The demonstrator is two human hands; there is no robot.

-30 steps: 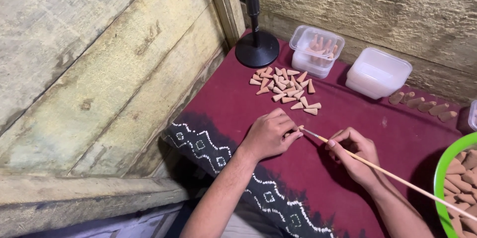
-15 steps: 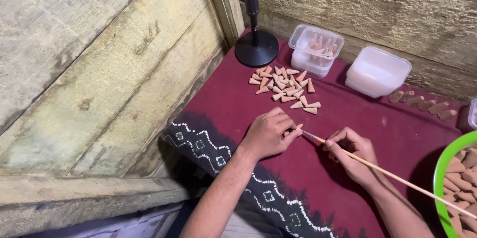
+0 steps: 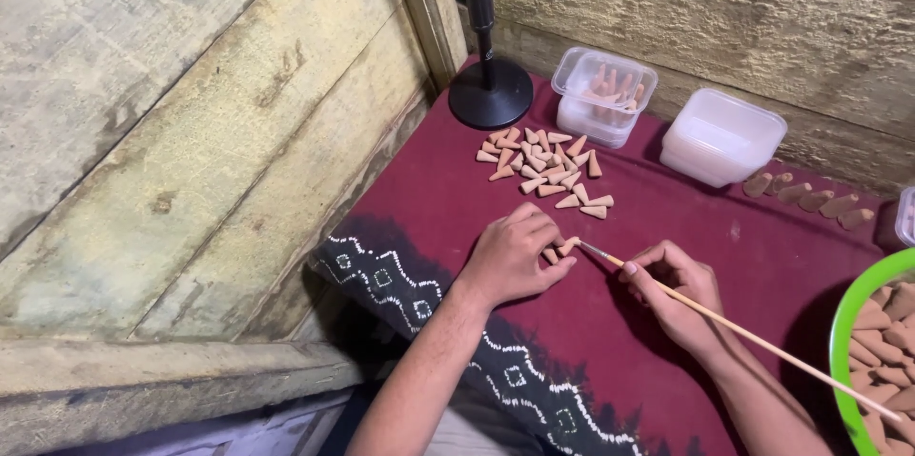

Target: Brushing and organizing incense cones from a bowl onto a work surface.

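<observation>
The left hand (image 3: 510,261) rests on the maroon cloth (image 3: 429,208) that covers the table, its grip closed on a small clay-coloured cone (image 3: 567,246) pinched at the fingertips. The right hand (image 3: 672,289) is just beside it, its grip closed around a long thin brush (image 3: 743,332) whose tip touches the cone, or nearly so; the contact is too small to be sure of. The brush handle runs back past the wrist toward a green bowl (image 3: 839,342) holding more cones at the right edge. Farther up the cloth lies a loose pile of cones (image 3: 543,170), near the round base of a black stand (image 3: 491,94). Behind the pile sit a clear plastic box (image 3: 602,99) with a few cones inside and a white lidded box (image 3: 722,137).
</observation>
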